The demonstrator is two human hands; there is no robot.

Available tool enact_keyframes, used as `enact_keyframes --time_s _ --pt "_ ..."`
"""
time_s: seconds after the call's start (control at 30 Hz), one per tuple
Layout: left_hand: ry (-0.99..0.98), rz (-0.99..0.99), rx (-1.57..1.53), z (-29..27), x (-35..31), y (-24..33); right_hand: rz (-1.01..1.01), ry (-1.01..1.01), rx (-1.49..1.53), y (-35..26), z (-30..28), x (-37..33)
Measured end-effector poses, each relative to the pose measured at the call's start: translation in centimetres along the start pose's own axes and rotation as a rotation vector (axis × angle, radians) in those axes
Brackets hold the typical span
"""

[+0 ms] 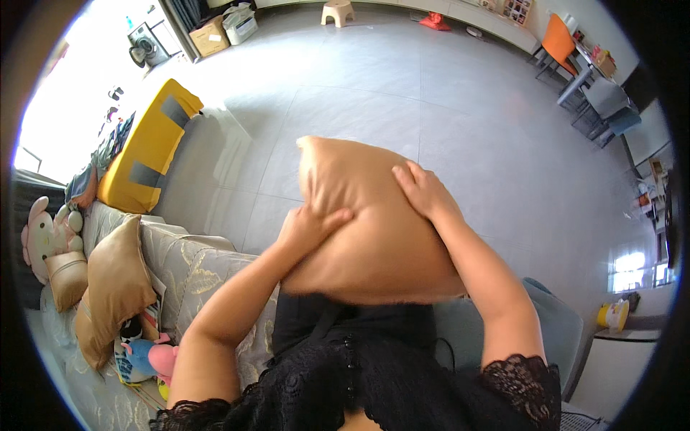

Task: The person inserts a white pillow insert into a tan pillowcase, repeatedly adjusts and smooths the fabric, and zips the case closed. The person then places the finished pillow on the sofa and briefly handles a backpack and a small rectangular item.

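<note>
A tan cushion (374, 230) is held up in front of my body, between both hands. At its left side my left hand (310, 228) grips it, the thumb lying across the front and the other fingers hidden behind. My right hand (425, 189) clasps the upper right edge, fingers bent over the fabric. One corner of the cushion points up at the upper left. Its lower edge is slightly blurred and hangs before my dark clothing.
On the left, a sofa with a grey patterned cover (194, 262) bears more tan cushions (118, 287), a white plush toy (50, 233) and a blue-pink plush toy (151, 359). A yellow-covered piece of furniture (147, 154) stands beyond. Far off are a stool (336, 12) and an orange chair (559, 42).
</note>
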State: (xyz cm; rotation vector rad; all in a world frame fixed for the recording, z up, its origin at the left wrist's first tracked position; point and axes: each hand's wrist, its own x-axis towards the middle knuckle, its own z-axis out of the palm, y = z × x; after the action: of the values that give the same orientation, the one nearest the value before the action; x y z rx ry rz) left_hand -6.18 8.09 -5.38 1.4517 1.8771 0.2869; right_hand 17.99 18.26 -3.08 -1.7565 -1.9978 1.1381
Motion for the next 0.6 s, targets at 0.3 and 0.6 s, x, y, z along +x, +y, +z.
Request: enact_keyframes --time_s 0.3,0.6 --pt "0.445 0.371 0.380 -3.6 -13.1 -5.0 -0.684 0.210 -0.288 -0.4 6.5 -12.9" --pt "0.050 0.616 0.595 6.0 2.7 1.9 -0.511 0.224 -0.188 10.0 7.5 -2.4"
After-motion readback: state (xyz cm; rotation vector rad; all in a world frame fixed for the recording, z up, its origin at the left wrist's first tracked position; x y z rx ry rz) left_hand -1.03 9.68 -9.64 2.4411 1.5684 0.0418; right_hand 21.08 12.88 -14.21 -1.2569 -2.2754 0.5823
